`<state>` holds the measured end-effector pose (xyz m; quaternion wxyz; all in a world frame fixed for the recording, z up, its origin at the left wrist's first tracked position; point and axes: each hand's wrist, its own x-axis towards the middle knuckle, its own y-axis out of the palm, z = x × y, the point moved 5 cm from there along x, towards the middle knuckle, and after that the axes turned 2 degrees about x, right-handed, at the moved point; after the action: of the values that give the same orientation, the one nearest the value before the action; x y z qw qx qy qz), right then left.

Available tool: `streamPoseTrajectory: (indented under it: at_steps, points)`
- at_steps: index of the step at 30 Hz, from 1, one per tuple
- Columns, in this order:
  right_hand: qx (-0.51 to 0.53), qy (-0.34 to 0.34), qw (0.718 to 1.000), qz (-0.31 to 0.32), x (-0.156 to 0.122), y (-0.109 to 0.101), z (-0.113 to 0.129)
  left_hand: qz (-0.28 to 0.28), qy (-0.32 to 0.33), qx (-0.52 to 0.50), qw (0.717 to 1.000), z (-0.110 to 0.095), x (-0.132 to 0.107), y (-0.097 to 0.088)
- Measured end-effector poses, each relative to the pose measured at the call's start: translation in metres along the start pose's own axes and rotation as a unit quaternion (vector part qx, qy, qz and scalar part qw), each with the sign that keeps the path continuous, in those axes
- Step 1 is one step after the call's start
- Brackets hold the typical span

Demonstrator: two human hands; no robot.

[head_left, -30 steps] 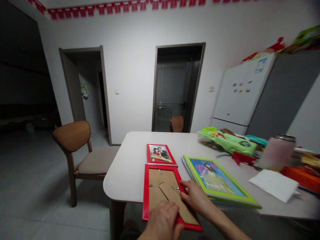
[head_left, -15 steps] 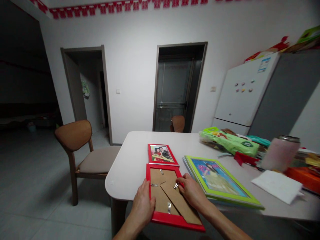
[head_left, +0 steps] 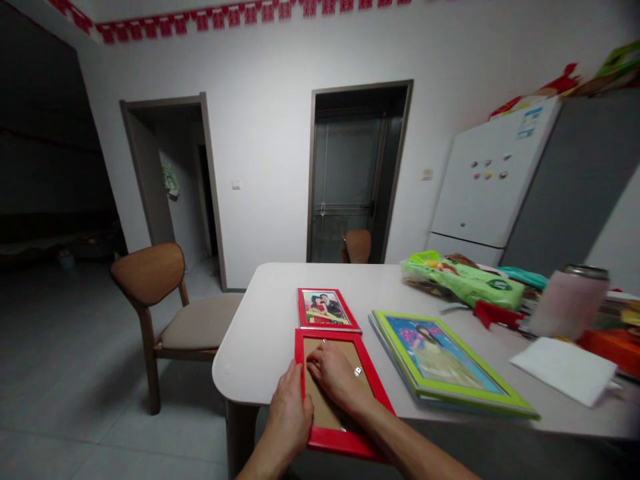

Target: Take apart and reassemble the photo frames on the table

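Hands in the head view work on a red rectangular picture frame (head_left: 330,441), lying face down at the near edge of the white desk (head_left: 260,347). The left hand (head_left: 290,417) rests flat along its left rail to steady it. The right hand (head_left: 336,380) presses the brown cardboard backing (head_left: 320,410), its grip open too, holding nothing.

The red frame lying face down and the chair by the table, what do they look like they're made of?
Red frame: glossy, even red rim, probably plastic or lacquered wood. Its backing board: matt brown, likely pressed fibreboard. Chair: warm brown wood with a grey padded seat, apparently fabric.
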<state>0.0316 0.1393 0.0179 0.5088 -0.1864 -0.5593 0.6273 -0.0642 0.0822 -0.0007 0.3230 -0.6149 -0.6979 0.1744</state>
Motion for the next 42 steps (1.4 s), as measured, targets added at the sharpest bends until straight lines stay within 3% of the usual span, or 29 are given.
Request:
streamPoseTrajectory:
  at_steps: [3,8,15,18,21,24,27,34,42]
  points:
    - [-0.015,0.02,1.0,-0.009,0.003,-0.002,-0.013,-0.004,0.002,-0.011,1.0,-0.001,-0.001,-0.001]
    - [-0.066,0.111,0.991,-0.021,0.008,-0.01,-0.044,0.004,0.009,0.025,1.0,-0.001,-0.001,0.0]
    - [-0.062,0.138,0.988,-0.014,0.012,-0.007,-0.048,-0.005,0.027,0.048,0.998,-0.001,0.001,0.001]
    - [-0.044,0.12,0.992,-0.009,0.004,-0.015,-0.044,-0.006,0.027,0.045,0.999,-0.001,0.0,0.001]
    - [0.044,0.051,0.998,0.014,-0.02,-0.03,-0.036,0.001,0.028,0.05,0.998,-0.001,-0.001,0.0]
    - [0.139,0.0,0.986,0.093,-0.052,-0.042,-0.027,0.005,0.028,0.061,0.998,-0.004,-0.003,0.0]
    - [0.161,-0.009,0.976,0.145,-0.072,-0.043,-0.018,0.009,0.022,0.082,0.996,-0.006,-0.003,0.0]
    - [0.166,-0.03,0.981,0.095,-0.065,-0.035,-0.007,0.018,0.022,0.106,0.994,-0.007,-0.004,0.003]
    - [0.063,0.07,0.995,0.035,-0.06,-0.039,-0.03,0.017,0.009,0.094,0.995,-0.003,-0.003,0.002]
